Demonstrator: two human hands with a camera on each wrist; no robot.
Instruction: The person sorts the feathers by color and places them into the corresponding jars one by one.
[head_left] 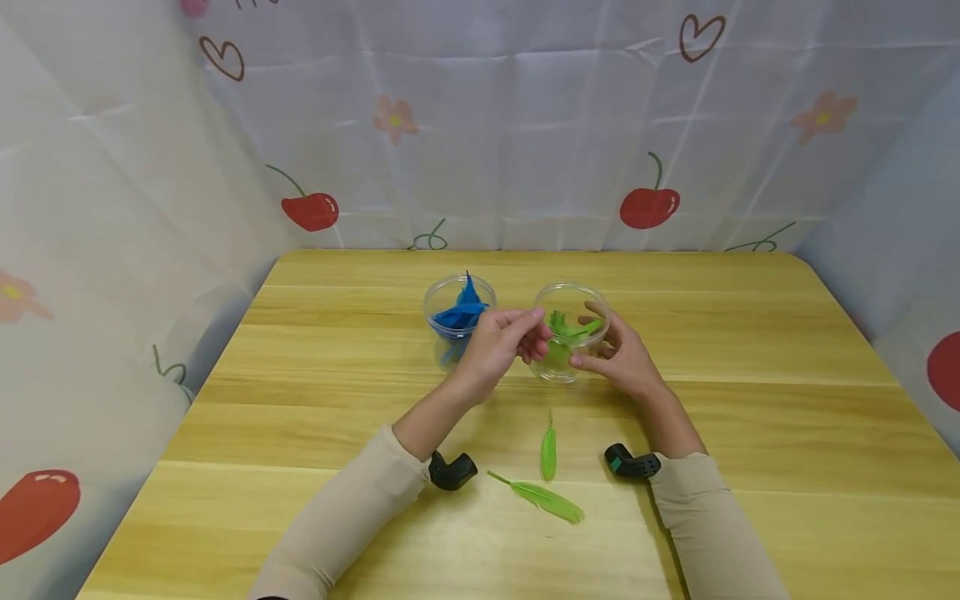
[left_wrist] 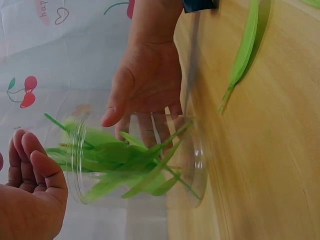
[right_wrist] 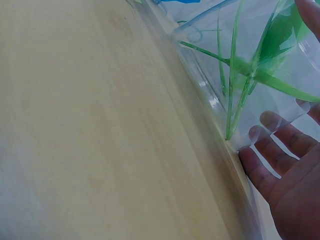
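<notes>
Clear jar [head_left: 572, 333] of green feathers [head_left: 570, 327], worktop [head_left: 750, 400] centre. Right hand [head_left: 618, 354] at its 3 o'clock, fingers straight against the wall. Left hand [head_left: 498, 342] at its 9 o'clock, fingers loosely curled, holding nothing. Blue-feather jar [head_left: 457, 321] at 9 o'clock beyond. Two loose green feathers [head_left: 547, 475] at 6 o'clock.

Two clear jars [head_left: 459, 310] [head_left: 572, 312]; two loose green feathers [head_left: 548, 451] [head_left: 542, 497].

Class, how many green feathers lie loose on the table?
2: one green feather upright between the wrists, another slanted nearer the person. More sit in the jar.
</notes>
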